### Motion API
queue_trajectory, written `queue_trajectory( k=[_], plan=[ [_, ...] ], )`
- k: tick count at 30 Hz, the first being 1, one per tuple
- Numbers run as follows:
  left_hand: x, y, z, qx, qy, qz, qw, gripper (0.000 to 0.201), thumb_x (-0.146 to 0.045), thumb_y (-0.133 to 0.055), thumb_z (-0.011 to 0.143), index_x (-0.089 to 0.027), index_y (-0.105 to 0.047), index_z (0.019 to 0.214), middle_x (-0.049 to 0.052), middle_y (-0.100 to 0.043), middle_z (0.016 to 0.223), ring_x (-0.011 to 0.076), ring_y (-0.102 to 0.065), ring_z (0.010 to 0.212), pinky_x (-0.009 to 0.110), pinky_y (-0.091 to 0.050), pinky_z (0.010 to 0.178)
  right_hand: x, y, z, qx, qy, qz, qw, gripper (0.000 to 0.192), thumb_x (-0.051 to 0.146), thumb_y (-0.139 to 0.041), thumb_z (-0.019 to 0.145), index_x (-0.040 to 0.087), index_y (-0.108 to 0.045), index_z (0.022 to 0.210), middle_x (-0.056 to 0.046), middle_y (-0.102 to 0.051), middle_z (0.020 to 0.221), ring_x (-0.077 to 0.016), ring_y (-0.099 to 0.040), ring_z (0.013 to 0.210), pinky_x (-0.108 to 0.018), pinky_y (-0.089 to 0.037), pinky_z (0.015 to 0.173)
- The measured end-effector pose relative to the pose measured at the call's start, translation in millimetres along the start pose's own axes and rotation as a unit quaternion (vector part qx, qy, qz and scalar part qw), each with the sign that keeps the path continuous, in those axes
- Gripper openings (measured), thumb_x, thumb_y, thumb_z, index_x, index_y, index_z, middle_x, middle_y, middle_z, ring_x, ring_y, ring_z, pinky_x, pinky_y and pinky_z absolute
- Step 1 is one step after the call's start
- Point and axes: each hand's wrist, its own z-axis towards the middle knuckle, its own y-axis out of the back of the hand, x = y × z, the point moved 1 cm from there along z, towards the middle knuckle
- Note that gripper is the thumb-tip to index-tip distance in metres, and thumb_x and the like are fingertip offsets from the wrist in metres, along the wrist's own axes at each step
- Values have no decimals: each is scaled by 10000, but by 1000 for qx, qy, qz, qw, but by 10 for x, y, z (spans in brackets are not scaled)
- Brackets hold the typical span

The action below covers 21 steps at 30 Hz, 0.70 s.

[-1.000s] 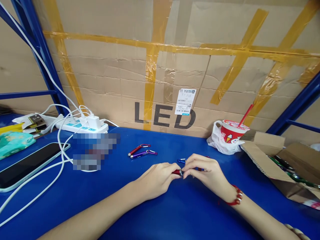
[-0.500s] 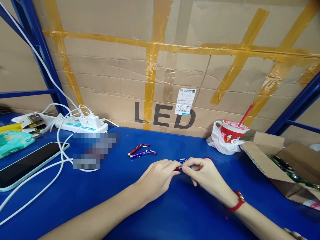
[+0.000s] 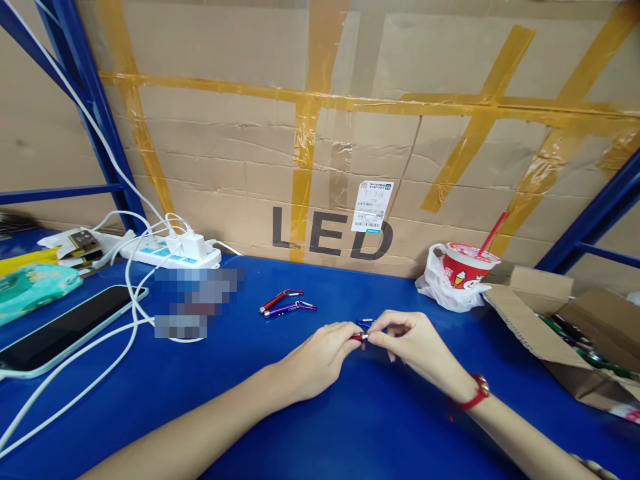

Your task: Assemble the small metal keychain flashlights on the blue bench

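Note:
My left hand (image 3: 320, 357) and my right hand (image 3: 415, 343) meet over the blue table (image 3: 350, 427), both pinching a small red keychain flashlight (image 3: 357, 337) at its two ends. Most of the flashlight is hidden by my fingers. A blue carabiner clip (image 3: 364, 323) shows just behind my fingertips. A red keychain flashlight (image 3: 280, 298) and a purple one (image 3: 289, 309) lie side by side on the table, left of my hands. A red bracelet (image 3: 475, 393) is on my right wrist.
A red cup with a straw (image 3: 467, 265) in a white bag stands at the back right. An open cardboard box (image 3: 565, 333) of flashlights is at the right. A phone (image 3: 60, 330), white cables (image 3: 100, 353), a power strip (image 3: 170, 250) and a tissue pack (image 3: 35, 283) lie at the left.
My hands have shifted slightly away from me with the red flashlight, my right wrist turning so its fingers pinch the end. The camera view has tilted a little.

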Motion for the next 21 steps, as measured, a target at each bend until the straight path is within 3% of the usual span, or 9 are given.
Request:
queue_trajectory(
  k=[4,10,14,18,21],
  plan=[
    [9,-43,-11,-27,-14,-25,999,190,-161,-330,907,-158,-501,824,6,-553,795,107,-509,732,197,-395,676,-5,-24,4,16,-16,20,1000,211,365,-668,591,162,-620,560,5,-580,559,-54,-431,362,-187,-328,350],
    [-29,-61,-43,-84,-21,40,995,196,-136,-355,886,-152,-545,930,35,-583,847,136,-533,784,223,-419,721,1,-99,-55,57,-95,67,992,393,546,-622,611,158,-569,585,55,-413,384,-43,-302,320,-182,-222,316],
    [-33,-26,-31,-76,-29,89,993,220,-142,-357,888,-161,-556,981,39,-603,847,150,-547,799,242,-439,743,40,-130,-79,64,-138,95,984,441,580,-633,587,163,-492,552,67,-383,376,-35,-280,328,-171,-197,329],
    [-16,-19,-12,-75,-24,91,993,251,-142,-389,881,-172,-513,1097,44,-609,1023,152,-555,933,244,-431,834,-11,-143,-36,63,-129,84,986,461,600,-631,571,162,-488,562,69,-391,370,-31,-277,321,-163,-203,327],
    [-1,-31,-6,-79,-9,122,989,227,-149,-369,886,-166,-539,1036,48,-619,981,155,-566,902,250,-442,810,-93,-156,13,68,-112,83,988,462,606,-622,579,164,-491,570,74,-388,360,-27,-275,304,-156,-205,311]
  ],
)
